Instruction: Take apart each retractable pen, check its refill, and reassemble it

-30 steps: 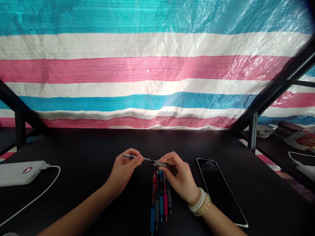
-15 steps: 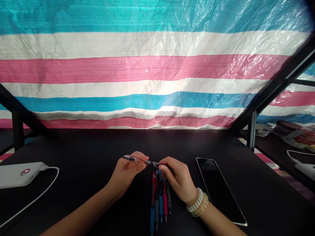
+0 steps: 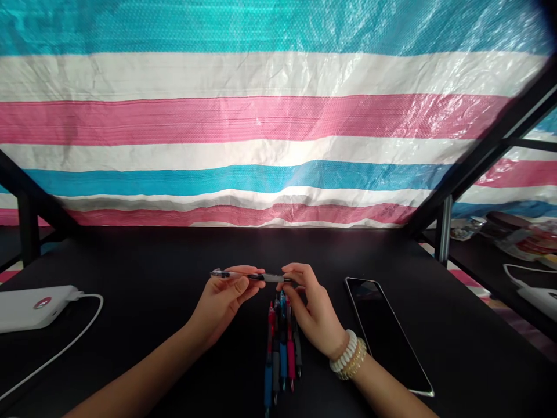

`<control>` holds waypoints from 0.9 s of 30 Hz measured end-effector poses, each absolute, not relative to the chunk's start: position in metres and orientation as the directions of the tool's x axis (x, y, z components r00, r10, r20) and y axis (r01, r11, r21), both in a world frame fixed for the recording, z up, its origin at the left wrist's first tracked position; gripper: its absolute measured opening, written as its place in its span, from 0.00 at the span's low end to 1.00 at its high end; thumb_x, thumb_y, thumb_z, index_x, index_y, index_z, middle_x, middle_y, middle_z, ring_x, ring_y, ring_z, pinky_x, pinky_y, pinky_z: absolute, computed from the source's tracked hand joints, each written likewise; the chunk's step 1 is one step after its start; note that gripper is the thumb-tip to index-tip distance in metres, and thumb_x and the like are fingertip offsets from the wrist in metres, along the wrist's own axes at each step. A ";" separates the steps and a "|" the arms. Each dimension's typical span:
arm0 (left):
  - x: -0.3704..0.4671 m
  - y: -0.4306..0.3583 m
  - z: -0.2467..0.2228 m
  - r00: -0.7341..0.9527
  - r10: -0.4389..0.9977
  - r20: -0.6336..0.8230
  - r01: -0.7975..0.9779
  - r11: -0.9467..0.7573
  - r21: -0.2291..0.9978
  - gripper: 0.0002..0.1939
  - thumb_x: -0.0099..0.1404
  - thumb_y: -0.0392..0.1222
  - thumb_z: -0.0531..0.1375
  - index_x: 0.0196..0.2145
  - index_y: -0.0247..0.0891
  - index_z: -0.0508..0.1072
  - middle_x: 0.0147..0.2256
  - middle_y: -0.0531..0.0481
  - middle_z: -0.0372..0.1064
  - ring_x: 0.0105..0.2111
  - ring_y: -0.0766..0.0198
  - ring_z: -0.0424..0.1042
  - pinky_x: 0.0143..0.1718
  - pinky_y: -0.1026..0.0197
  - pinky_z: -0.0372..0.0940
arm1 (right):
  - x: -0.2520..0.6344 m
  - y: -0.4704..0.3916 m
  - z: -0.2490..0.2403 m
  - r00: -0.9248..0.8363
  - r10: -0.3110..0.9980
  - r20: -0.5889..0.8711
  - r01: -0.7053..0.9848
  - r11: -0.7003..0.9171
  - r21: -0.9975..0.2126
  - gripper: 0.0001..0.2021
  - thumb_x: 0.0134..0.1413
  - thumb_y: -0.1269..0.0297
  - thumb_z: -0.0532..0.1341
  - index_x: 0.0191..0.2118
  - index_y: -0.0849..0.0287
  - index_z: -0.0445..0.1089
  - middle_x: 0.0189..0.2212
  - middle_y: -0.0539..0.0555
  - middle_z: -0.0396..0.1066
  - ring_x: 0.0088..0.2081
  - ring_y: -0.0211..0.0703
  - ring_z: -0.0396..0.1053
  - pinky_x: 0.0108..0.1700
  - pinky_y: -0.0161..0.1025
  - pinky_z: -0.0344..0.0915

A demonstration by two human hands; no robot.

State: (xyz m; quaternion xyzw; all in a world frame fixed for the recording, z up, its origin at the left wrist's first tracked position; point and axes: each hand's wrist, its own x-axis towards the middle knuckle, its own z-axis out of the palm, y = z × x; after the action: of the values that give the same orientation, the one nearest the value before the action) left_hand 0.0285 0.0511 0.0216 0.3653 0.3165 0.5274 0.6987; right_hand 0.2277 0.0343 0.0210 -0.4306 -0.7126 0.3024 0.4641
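A clear pen with a dark grip (image 3: 273, 278) lies level in the air above the black table. My left hand (image 3: 226, 296) pinches its barrel between thumb and fingers. At the pen's right end, my right hand (image 3: 315, 307) holds the tip between thumb and fingertips, and two bracelets circle that wrist. Below the hands, several pens lie side by side on the table, among them a blue-grip pen (image 3: 268, 383) at the left, a pink-grip pen (image 3: 291, 360) and a grey-grip pen (image 3: 298, 351) at the right.
A phone (image 3: 387, 334) lies right of my right wrist. A white power bank (image 3: 37, 309) with a white cable (image 3: 82, 342) sits at the left. Black metal bars (image 3: 461, 174) rise at both sides, and a striped sheet (image 3: 261, 122) hangs behind the table (image 3: 174, 249).
The held pen has risen slightly and turned level, and more of its grip shows between my hands. My right fingers have shifted to its far right end.
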 end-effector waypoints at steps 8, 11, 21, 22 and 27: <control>0.031 0.050 0.022 0.296 0.952 -0.073 -0.504 0.221 0.835 0.11 0.58 0.41 0.70 0.39 0.37 0.81 0.46 0.44 0.78 0.40 0.62 0.79 0.43 0.67 0.71 | 0.229 0.033 0.022 -0.125 0.902 0.414 0.362 0.430 -0.827 0.02 0.65 0.69 0.54 0.41 0.54 0.60 0.30 0.49 0.74 0.30 0.39 0.72 0.32 0.33 0.64; 0.032 0.051 0.022 0.309 0.947 -0.082 -0.500 0.236 0.833 0.12 0.57 0.41 0.70 0.40 0.37 0.81 0.47 0.43 0.77 0.40 0.61 0.78 0.42 0.68 0.71 | 0.229 0.032 0.024 -0.119 0.906 0.406 0.403 0.418 -0.814 0.03 0.66 0.66 0.53 0.38 0.55 0.61 0.27 0.48 0.72 0.27 0.38 0.69 0.31 0.33 0.62; 0.031 0.048 0.023 0.332 0.942 -0.060 -0.497 0.228 0.837 0.12 0.57 0.43 0.70 0.40 0.38 0.82 0.46 0.43 0.78 0.39 0.62 0.78 0.42 0.67 0.71 | 0.231 0.033 0.025 -0.150 0.912 0.382 0.482 0.405 -0.777 0.18 0.69 0.59 0.51 0.27 0.57 0.63 0.22 0.48 0.63 0.24 0.37 0.62 0.29 0.33 0.58; 0.031 0.048 0.024 0.338 0.940 -0.050 -0.492 0.222 0.842 0.12 0.57 0.43 0.70 0.40 0.38 0.82 0.46 0.43 0.78 0.39 0.61 0.78 0.42 0.66 0.71 | 0.231 0.033 0.025 -0.154 0.912 0.381 0.483 0.406 -0.776 0.20 0.70 0.59 0.50 0.25 0.57 0.62 0.21 0.48 0.62 0.24 0.36 0.61 0.29 0.33 0.58; 0.030 0.048 0.025 0.318 0.947 -0.033 -0.485 0.193 0.853 0.12 0.58 0.43 0.70 0.40 0.38 0.82 0.47 0.42 0.77 0.38 0.61 0.78 0.41 0.65 0.71 | 0.231 0.034 0.024 -0.156 0.917 0.367 0.433 0.397 -0.809 0.15 0.69 0.60 0.52 0.31 0.57 0.66 0.22 0.47 0.66 0.24 0.37 0.65 0.29 0.33 0.61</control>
State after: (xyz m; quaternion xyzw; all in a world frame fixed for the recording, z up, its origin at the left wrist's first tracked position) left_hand 0.0298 0.0484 0.0249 0.3889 0.2975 0.5024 0.7126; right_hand 0.2306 0.0343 0.0243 -0.4759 -0.7092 0.2736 0.4424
